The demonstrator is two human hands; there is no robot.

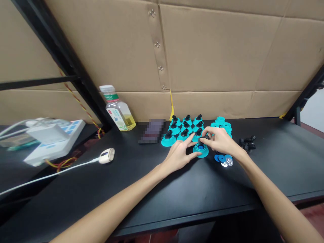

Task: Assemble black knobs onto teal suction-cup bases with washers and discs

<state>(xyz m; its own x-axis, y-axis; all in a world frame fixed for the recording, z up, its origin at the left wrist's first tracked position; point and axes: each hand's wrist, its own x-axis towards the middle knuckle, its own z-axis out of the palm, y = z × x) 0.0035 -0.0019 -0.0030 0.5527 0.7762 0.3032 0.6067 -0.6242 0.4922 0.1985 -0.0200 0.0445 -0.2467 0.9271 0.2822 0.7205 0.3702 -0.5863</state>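
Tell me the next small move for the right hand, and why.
Probably lower the black spout onto the turquoise base: the right hand holds it by the base's open top, the left hand steadies the base, and the assembled pieces behind carry a similar part on top.

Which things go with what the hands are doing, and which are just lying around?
Seems to belong:
teal base, at the left hand
black piece, in the right hand
black-topped teal bases
loose teal parts
blue discs
shiny discs
loose black pieces

Seems just lying about:
bottle
pixelated thing
cream-coloured gadget
power strip
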